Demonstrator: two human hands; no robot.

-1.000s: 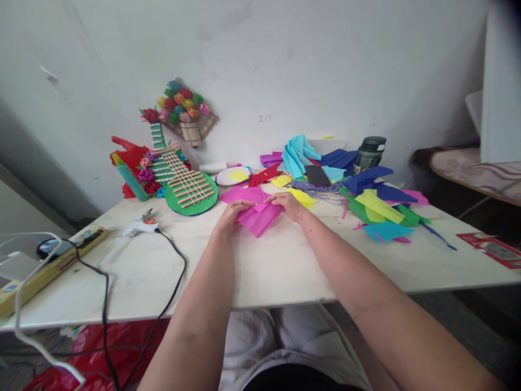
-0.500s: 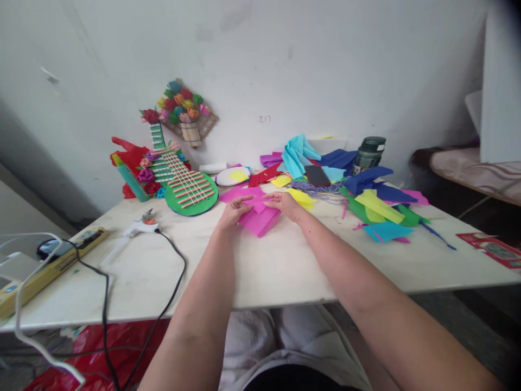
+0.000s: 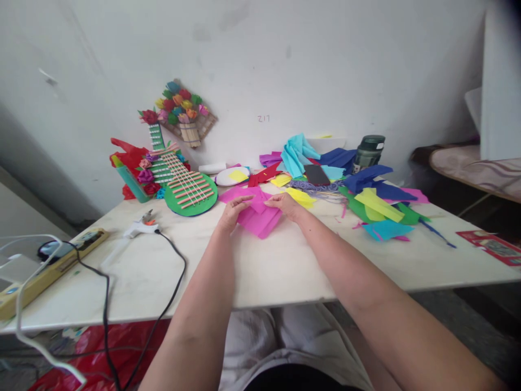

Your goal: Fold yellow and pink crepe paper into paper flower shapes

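Note:
Between my hands is a sheet of pink crepe paper [image 3: 260, 221], partly folded, its lower corner pointing toward me. My left hand [image 3: 236, 210] pinches its left side with thumb and fingers. On the right, my right hand [image 3: 282, 204] grips the opposite edge between thumb and fingertips. More pink paper shows behind the fingers; I cannot tell whether it is the same sheet. A yellow paper piece [image 3: 301, 197] lies just beyond my right hand.
To the left stand a green paper instrument [image 3: 190, 194], a glue gun [image 3: 142, 228] with a black cord, and a power strip [image 3: 52, 271]. Coloured paper [image 3: 380, 205], purple yarn [image 3: 317, 188], a dark phone [image 3: 316, 175] and a green bottle [image 3: 369, 153] lie toward the right and back.
My right fingertips have shifted slightly right along the pink paper, and its lower part looks a little more spread. My left hand is nearly still.

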